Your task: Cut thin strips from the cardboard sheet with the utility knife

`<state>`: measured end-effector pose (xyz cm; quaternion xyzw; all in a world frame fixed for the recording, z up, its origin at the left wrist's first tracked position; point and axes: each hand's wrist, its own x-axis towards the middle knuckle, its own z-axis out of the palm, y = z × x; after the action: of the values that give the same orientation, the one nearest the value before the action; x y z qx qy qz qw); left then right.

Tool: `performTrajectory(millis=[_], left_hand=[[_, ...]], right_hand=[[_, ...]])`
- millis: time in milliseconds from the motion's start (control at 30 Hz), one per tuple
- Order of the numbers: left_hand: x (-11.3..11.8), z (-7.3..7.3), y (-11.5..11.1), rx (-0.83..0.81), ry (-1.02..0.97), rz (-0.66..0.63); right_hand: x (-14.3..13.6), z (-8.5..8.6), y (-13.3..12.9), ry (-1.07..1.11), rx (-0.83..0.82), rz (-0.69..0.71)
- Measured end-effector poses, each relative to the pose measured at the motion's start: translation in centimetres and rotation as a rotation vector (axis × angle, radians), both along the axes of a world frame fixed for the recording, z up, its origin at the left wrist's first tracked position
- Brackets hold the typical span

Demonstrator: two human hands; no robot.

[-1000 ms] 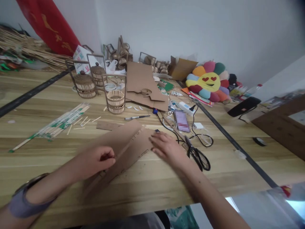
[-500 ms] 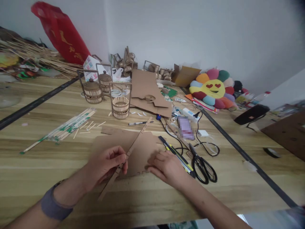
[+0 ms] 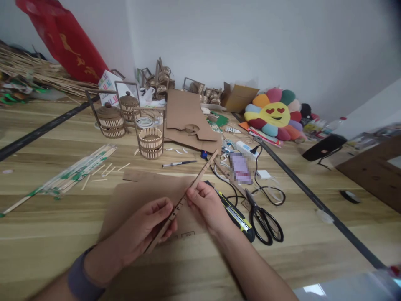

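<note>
A narrow cardboard strip (image 3: 179,206) with dark pen marks is held slantwise above the table. My left hand (image 3: 147,223) pinches its lower part between thumb and fingers. Higher up the strip, my right hand (image 3: 208,205) grips it too, thumb on top. Beneath both hands lies a flat cardboard sheet (image 3: 125,205) with small drawn lines near its front edge. To the right of my right hand are a yellow-and-black utility knife (image 3: 236,215) and black-handled scissors (image 3: 266,221). A pen (image 3: 179,163) lies beyond the sheet.
Small wooden-stick buckets (image 3: 150,143) with tall handles stand behind at left. Wrapped sticks (image 3: 78,169) and loose short pieces lie on the left. More cut cardboard (image 3: 183,108) is at the back. Cables, a phone (image 3: 240,168) and a flower-shaped cushion (image 3: 275,115) are on the right.
My right hand has lifted from the cardboard sheet and taken hold of the strip. The strip and my left hand have shifted slightly right in view; the camera view has turned a little.
</note>
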<state>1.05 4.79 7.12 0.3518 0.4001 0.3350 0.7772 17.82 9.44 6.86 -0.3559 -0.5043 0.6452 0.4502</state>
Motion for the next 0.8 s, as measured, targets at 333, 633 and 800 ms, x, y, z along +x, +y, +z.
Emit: performTrajectory(millis=[333, 633, 800], left_hand=[[-1.2, -1.3, 0.2, -0.021, 0.092, -0.108], [-1.4, -1.7, 0.2, -0.119, 0.079, -0.184], [-1.5, -1.5, 0.2, -0.166, 0.074, -0.184]], right_hand=[[1.6, -1.0, 0.6, -0.018, -0.041, -0.102], [1.7, -1.2, 0.8, 0.017, -0.086, -0.176], [1.9, -1.5, 0.6, -0.034, -0.051, -0.193]])
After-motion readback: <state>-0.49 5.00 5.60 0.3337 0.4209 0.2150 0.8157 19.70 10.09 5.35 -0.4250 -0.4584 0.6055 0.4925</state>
